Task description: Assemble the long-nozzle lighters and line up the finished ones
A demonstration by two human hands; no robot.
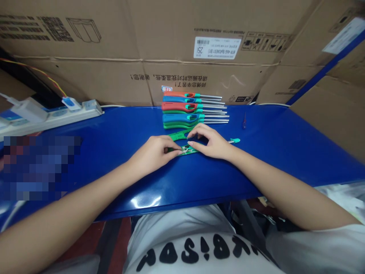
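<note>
Opened green lighter (190, 150) on the blue table (119, 133), teal tip (235, 140) rightward
Its long axis runs crosswise, tip angled slightly away from the person. The left hand (158, 152) pinches toward its left end; the right hand (213, 142) curls over its middle, whether gripping I can't tell.

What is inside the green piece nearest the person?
Small pale parts show inside the green piece. The left hand and right hand cover some of it, so I can't see what lies there.
</note>
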